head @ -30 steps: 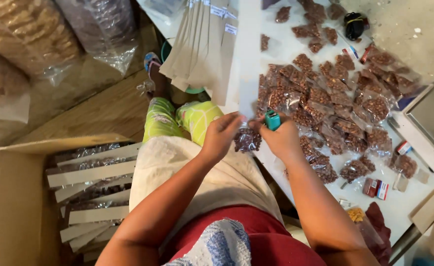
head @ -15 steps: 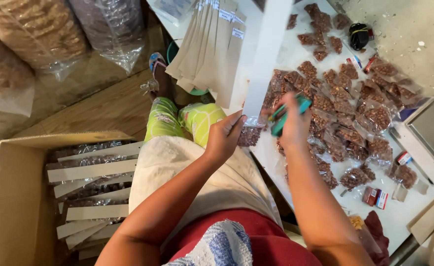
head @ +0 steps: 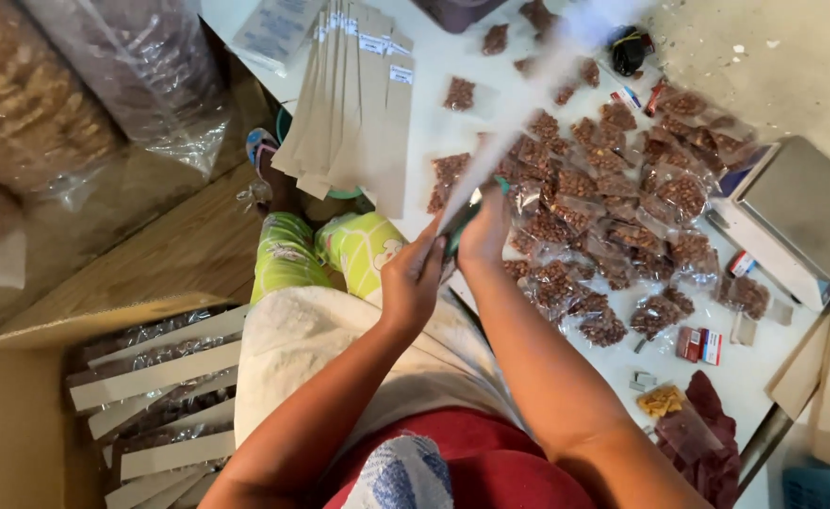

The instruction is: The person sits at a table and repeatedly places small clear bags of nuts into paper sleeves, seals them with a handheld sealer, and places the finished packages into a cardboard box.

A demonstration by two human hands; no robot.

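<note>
My left hand [head: 413,278] and my right hand [head: 486,229] meet at the near edge of the white table [head: 452,66]. The right hand grips a green stapler [head: 463,224]. A long pale strip [head: 537,94], blurred by motion, runs from between my hands up toward the far right; my left hand pinches its lower end. Several small clear bags of brown nuts [head: 613,217] lie heaped on the table just right of my hands. A fanned stack of brown paper sleeves [head: 358,104] lies to the far left of them.
A cardboard box [head: 9,415] at lower left holds packed strips with paper headers. Large clear sacks of snacks [head: 28,123] stand at upper left. A metal-topped scale [head: 801,212] sits at the table's right edge, with small red boxes [head: 699,344] near it.
My hands have risen from a bag on the table and come together. A long pale strip now sweeps up between them, and the view has moved closer to the table.
</note>
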